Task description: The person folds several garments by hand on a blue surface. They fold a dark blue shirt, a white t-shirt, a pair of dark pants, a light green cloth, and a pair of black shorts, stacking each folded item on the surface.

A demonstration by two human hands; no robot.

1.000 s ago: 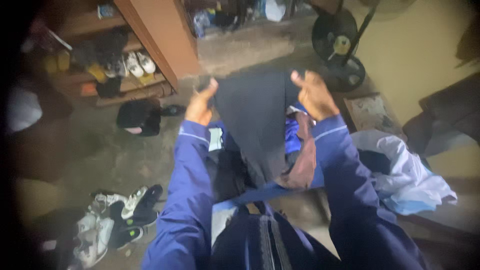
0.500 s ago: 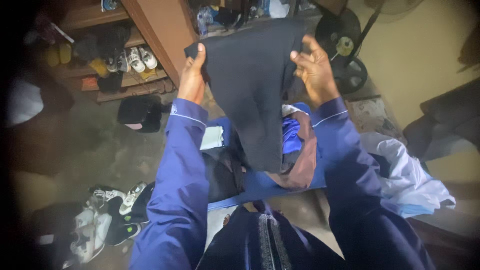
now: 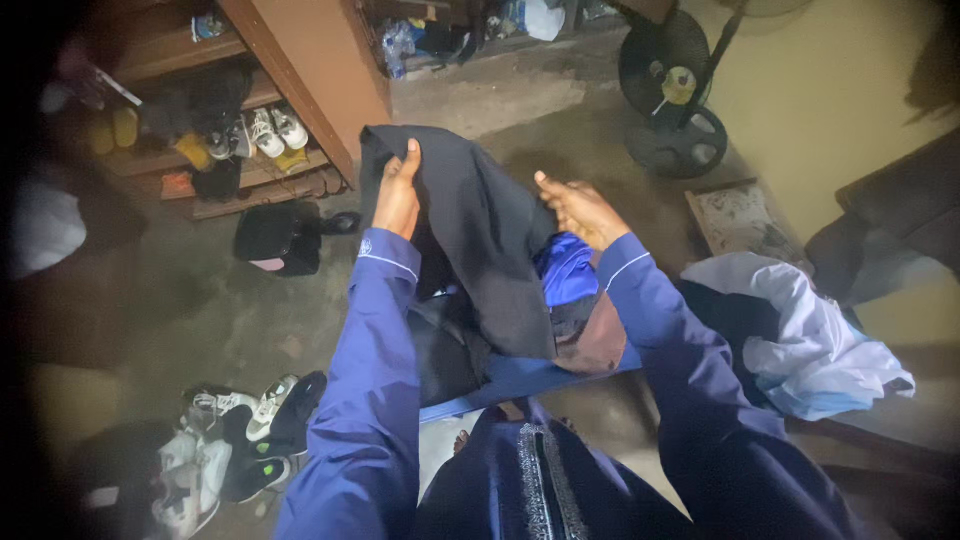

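Black cloth, a dark garment [image 3: 480,240], hangs in front of the person. Their left hand [image 3: 398,195] grips its upper edge at 11 o'clock, fingers closed on the fabric. Their right hand [image 3: 580,208], at 1 o'clock, touches the garment's side with fingers spread. Below lies a blue cloth [image 3: 565,270].

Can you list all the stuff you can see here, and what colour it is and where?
garment: one, black, held up in the middle
blue cloth: one, under the garment
shoe rack: one, brown wood, top left, shoes on it
white shoes: a pair, on the rack
shoes on floor: several, white and black, bottom left
fan: one, dark, top right
white cloth: one pile, right
left hand: grips the garment
right hand: touches the garment
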